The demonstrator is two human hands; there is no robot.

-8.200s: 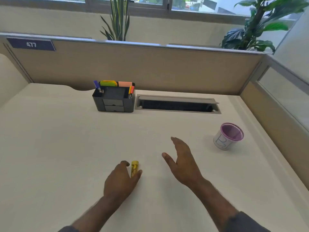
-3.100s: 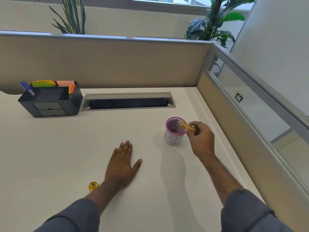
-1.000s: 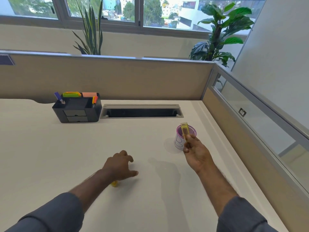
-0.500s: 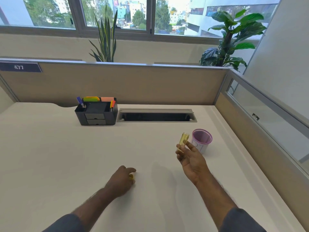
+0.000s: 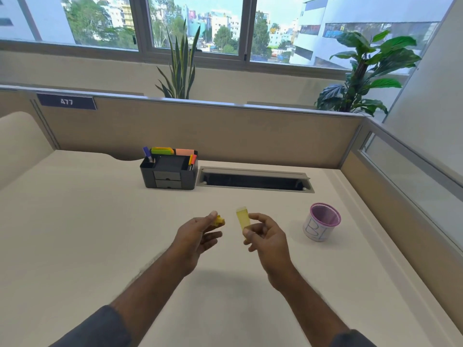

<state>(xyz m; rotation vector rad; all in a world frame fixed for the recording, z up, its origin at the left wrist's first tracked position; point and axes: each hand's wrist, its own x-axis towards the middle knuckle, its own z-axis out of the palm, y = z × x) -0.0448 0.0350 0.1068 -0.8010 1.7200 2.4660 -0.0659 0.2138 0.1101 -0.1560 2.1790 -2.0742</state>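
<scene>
— While both pieces were held above the table (image 5: pixel 87 234), why were they kept so near each other?
— The yellow cap (image 5: pixel 219 219) was pinched by the left grip (image 5: pixel 195 236) and the yellow tube (image 5: pixel 243 220) pinched upright by the right grip (image 5: pixel 269 240), presumably so they could be joined.

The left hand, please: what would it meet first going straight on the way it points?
The left hand would likely reach the cable slot, narrowly passing the yellow tube; depth is unclear.

L hand (image 5: pixel 193 237) pinches yellow cap (image 5: pixel 219 219), R hand (image 5: pixel 266 237) holds tube (image 5: pixel 242 218).
</scene>
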